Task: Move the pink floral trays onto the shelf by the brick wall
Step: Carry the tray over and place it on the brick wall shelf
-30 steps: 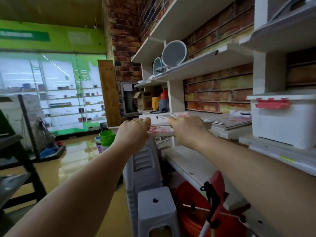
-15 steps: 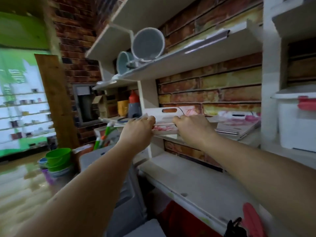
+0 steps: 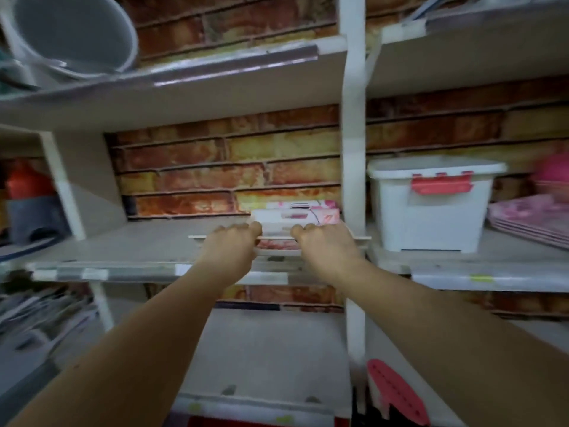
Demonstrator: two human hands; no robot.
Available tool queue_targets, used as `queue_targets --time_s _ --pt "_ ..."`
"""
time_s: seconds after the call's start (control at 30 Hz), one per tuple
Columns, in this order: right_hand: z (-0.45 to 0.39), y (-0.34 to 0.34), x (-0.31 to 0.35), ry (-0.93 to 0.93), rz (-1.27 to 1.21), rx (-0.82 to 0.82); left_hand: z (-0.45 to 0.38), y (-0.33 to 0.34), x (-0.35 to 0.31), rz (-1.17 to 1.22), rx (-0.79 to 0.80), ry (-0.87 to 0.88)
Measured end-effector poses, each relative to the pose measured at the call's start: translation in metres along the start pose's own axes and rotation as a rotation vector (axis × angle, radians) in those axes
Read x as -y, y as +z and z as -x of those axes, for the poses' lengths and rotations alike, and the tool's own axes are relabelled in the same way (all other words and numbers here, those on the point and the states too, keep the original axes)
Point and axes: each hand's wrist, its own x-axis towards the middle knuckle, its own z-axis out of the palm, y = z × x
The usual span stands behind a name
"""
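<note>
I hold a stack of pink floral trays (image 3: pixel 295 215) by its near edge, over the middle shelf (image 3: pixel 147 241) in front of the brick wall (image 3: pixel 234 167). My left hand (image 3: pixel 231 245) grips the near rim on the left. My right hand (image 3: pixel 323 245) grips it on the right. The stack's far end has a handle cut-out and pink flowers. Whether the stack's underside touches the board is hidden by my hands.
A white upright post (image 3: pixel 354 149) stands just right of the trays. Beyond it sit a white lidded box with a red latch (image 3: pixel 431 208) and more pink trays (image 3: pixel 532 217). Grey round basins (image 3: pixel 74 35) lean on the shelf above. A lower shelf (image 3: pixel 271 349) lies below.
The view has swung right and closer to face the shelf. Both hands carried the tray stack from the shelf's left end to the space beside the white post.
</note>
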Motion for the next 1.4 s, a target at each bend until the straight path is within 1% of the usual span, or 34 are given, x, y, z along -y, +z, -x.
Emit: queue_targets --time_s 0.13,0.23,0.33,0.47,0.63,0.77,0.87,0.9,1.1,1.27,1.4 --pt "-0.017 0.019 -0.008 -0.005 0.023 0.012 -0.023 0.028 0.0 0.012 0.002 0.015" --pt "-0.036 0.038 -0.006 0.0 -0.026 0.031 -0.037 0.046 0.007 0.025 0.013 -0.004" --pt "-0.055 0.055 -0.004 0.02 -0.041 0.05 -0.053 0.064 0.018 0.086 0.034 -0.002" --pt "-0.077 0.077 -0.01 0.037 -0.003 0.071 -0.08 0.082 0.026 0.169 0.104 0.036" --pt "-0.102 0.103 -0.019 0.116 0.005 0.119 -0.114 0.105 0.027 0.253 0.137 0.075" --pt "-0.123 0.118 -0.023 0.148 -0.04 0.214 -0.138 0.122 0.032 0.325 0.183 0.071" --pt "-0.129 0.137 -0.02 0.175 -0.13 0.398 -0.144 0.144 0.031 0.486 0.284 0.05" --pt "-0.129 0.143 -0.019 0.184 -0.146 0.444 -0.144 0.151 0.03 0.5 0.313 0.054" --pt "-0.136 0.15 -0.018 0.244 -0.199 0.508 -0.151 0.16 0.031 0.464 0.407 0.078" --pt "-0.134 0.153 -0.016 0.26 -0.153 0.49 -0.148 0.158 0.03 0.413 0.396 0.105" --pt "-0.136 0.154 -0.016 0.275 -0.145 0.477 -0.148 0.158 0.029 0.383 0.344 0.136"
